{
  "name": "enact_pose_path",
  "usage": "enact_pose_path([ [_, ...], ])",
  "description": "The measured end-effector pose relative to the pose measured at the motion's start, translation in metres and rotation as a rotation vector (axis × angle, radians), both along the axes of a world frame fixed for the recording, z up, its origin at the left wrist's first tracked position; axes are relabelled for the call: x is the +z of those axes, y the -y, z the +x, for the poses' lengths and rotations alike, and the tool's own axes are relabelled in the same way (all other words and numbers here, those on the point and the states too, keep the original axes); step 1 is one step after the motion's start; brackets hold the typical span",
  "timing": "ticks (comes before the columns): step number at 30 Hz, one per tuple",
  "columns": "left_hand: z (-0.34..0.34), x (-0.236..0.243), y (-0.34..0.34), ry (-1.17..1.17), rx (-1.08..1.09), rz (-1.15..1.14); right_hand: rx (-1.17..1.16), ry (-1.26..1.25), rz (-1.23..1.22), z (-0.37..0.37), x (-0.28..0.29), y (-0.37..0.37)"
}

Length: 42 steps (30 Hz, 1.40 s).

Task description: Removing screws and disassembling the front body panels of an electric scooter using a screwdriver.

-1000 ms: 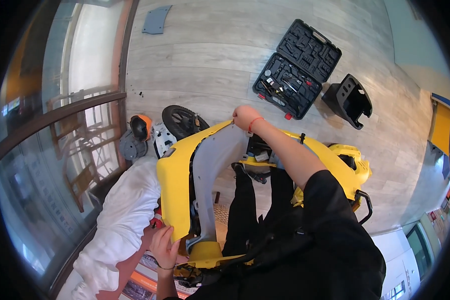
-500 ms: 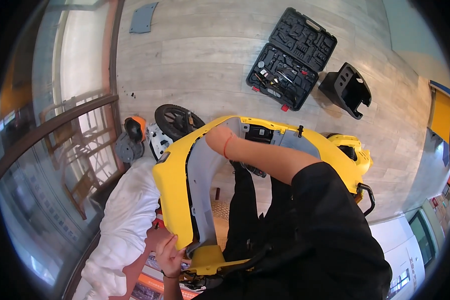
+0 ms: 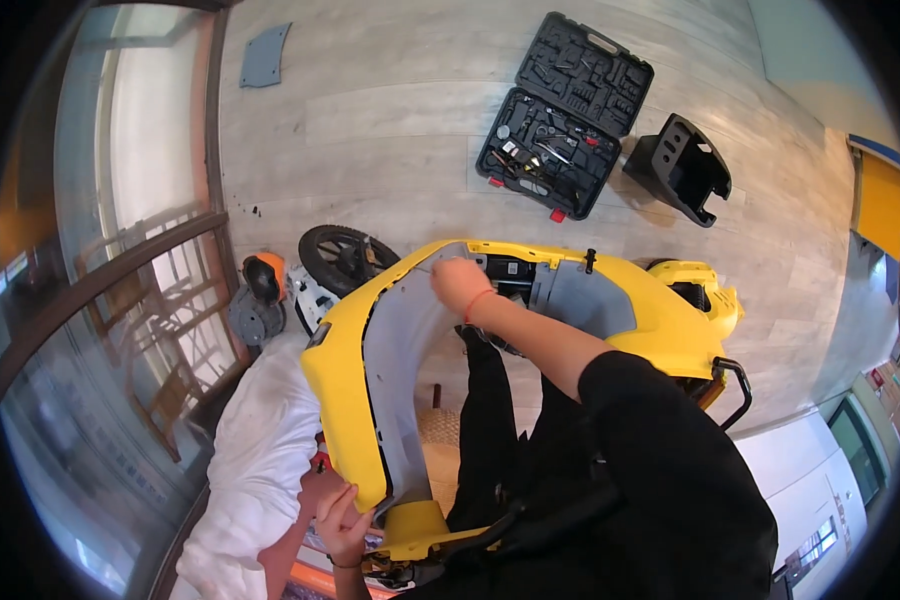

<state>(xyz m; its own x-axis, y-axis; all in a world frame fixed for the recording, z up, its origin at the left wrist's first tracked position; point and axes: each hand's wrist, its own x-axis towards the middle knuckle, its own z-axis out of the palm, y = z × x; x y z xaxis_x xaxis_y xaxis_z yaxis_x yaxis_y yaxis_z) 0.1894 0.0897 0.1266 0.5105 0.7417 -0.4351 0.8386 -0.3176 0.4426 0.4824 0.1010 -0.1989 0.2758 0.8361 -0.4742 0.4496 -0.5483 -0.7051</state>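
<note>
A yellow scooter [image 3: 660, 310] stands across the middle, its grey inner panel [image 3: 398, 340] set beside the yellow front panel [image 3: 342, 385]. A dark gap runs between the two panels. At the near lower corner of the yellow front panel, my left hand [image 3: 340, 525] pinches the edge with its fingertips. Over the far end of the grey panel, my right hand [image 3: 458, 287] is closed, its fingers curled down by the yellow rim. What it holds, if anything, I cannot make out. An open compartment [image 3: 510, 270] with dark parts inside lies just right of that hand.
Beyond the scooter, an open black tool case [image 3: 550, 155] lies on the wooden floor, beside a black plastic housing [image 3: 678, 170]. A grey plate [image 3: 266, 56] rests at the far left. White cloth [image 3: 260, 440] and a glass partition [image 3: 120, 330] are on the left.
My right hand has shifted slightly right along the grey panel, and its curled fingers show more. My left hand stays on the yellow panel's corner. The whole view has shifted a little.
</note>
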Motion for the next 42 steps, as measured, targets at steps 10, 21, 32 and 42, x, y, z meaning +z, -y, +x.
enact_pose_path([
  [10,-0.004,-0.001,0.003,-0.052,0.014,-0.029,0.819,0.183,0.18,0.024,-0.08,-0.008],
  [21,0.001,0.003,0.002,-0.076,0.04,-0.031,-0.007,-0.158,-0.347,-0.007,-0.08,-0.009],
  [32,0.0,0.001,0.009,-0.086,0.047,0.104,0.133,-0.128,-0.464,0.0,-0.068,-0.078],
  [42,0.005,0.003,0.004,-0.147,0.026,0.03,0.108,-0.363,-0.632,0.019,-0.088,-0.106],
])
